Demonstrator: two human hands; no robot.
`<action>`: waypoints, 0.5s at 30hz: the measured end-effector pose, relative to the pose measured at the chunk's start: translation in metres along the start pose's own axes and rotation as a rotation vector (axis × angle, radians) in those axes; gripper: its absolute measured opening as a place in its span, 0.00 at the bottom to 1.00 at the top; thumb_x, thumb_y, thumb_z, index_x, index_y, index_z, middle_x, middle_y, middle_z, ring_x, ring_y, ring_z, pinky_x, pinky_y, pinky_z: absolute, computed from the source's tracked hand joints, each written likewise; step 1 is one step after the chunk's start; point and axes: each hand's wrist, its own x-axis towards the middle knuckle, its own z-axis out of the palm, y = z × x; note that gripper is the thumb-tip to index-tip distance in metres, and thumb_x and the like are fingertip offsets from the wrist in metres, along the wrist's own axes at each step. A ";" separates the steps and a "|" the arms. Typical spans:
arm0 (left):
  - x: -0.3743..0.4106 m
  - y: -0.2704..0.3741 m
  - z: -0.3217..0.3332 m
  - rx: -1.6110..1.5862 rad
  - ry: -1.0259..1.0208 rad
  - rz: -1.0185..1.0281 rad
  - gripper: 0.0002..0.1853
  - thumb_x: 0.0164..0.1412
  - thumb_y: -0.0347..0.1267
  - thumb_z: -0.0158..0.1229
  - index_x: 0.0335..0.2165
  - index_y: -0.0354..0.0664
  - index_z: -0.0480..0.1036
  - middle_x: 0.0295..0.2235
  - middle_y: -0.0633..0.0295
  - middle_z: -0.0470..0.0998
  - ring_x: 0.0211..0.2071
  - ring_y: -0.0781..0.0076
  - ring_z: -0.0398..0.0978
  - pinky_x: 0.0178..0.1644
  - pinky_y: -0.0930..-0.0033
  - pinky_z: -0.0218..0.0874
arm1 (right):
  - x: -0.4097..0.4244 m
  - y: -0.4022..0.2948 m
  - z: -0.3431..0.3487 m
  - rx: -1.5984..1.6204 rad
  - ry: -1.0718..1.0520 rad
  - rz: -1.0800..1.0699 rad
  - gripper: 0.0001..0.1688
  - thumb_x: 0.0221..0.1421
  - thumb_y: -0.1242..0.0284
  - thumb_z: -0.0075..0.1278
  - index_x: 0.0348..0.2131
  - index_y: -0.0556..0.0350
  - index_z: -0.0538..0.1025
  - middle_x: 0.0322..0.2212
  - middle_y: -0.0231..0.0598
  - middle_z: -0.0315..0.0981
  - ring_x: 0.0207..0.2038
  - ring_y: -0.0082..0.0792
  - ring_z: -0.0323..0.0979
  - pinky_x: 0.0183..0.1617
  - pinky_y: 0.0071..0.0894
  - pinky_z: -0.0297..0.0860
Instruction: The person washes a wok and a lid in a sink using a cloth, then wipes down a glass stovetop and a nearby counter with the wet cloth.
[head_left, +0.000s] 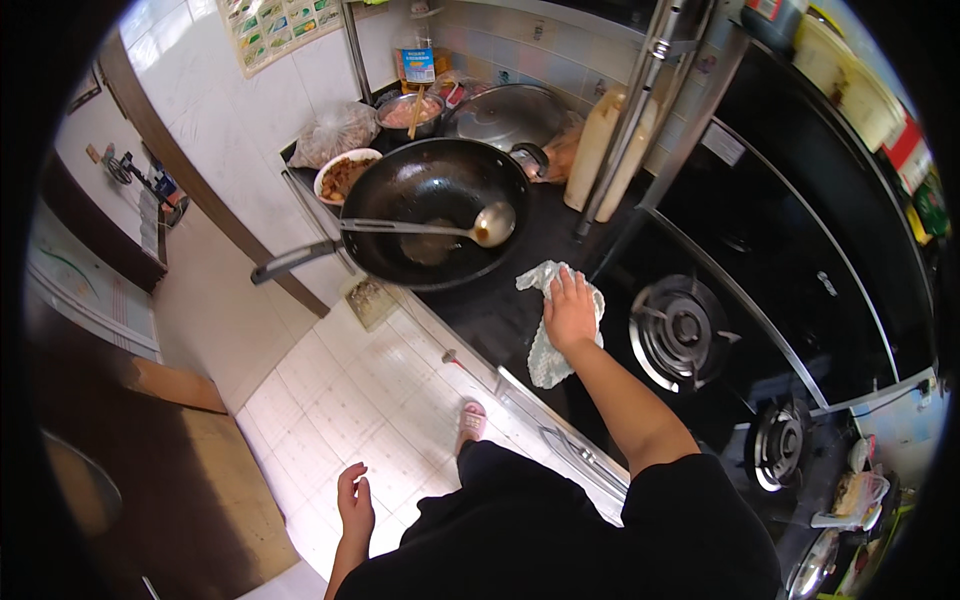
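Note:
My right hand (572, 309) presses a pale patterned cloth (551, 364) onto the black countertop (480, 319), between the wok and the nearer gas burner. The fingers lie over the cloth, which spreads out on both sides. Low on the left, my left hand (355, 502) hangs over the floor with loosely bent fingers and nothing in it. A black wok (420, 180) stands on the counter beyond the cloth, its long handle jutting left past the edge. Across it rests a metal ladle (491, 225) with some brown liquid in its bowl. A little liquid shows at the wok's bottom.
Two gas burners (686, 337) (784, 444) are set in the black hob on the right. Behind the wok stand a bowl of brown food (346, 176), a metal bowl of raw meat (409, 112) with chopsticks, and a lid (510, 116). A metal rack post (626, 112) rises beside bottles (592, 150).

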 end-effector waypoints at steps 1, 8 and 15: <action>0.016 0.008 -0.006 0.002 -0.002 -0.025 0.11 0.57 0.26 0.47 0.40 0.40 0.69 0.44 0.59 0.69 0.46 0.69 0.65 0.46 0.72 0.56 | 0.023 -0.002 0.009 0.018 0.001 -0.002 0.25 0.52 0.67 0.44 0.49 0.56 0.66 0.57 0.42 0.51 0.60 0.49 0.46 0.62 0.45 0.46; 0.174 0.100 -0.030 0.206 -0.134 0.258 0.14 0.54 0.24 0.49 0.41 0.38 0.68 0.45 0.55 0.69 0.48 0.64 0.65 0.51 0.67 0.55 | 0.147 -0.001 0.062 0.105 0.056 0.058 0.24 0.54 0.70 0.38 0.52 0.53 0.64 0.56 0.44 0.53 0.59 0.46 0.50 0.61 0.39 0.50; 0.334 0.157 -0.048 0.682 0.004 0.576 0.20 0.52 0.30 0.54 0.46 0.36 0.66 0.47 0.50 0.67 0.49 0.52 0.63 0.53 0.61 0.53 | 0.180 0.002 0.067 0.271 0.095 0.204 0.25 0.59 0.67 0.32 0.55 0.45 0.60 0.55 0.50 0.54 0.55 0.48 0.55 0.59 0.40 0.52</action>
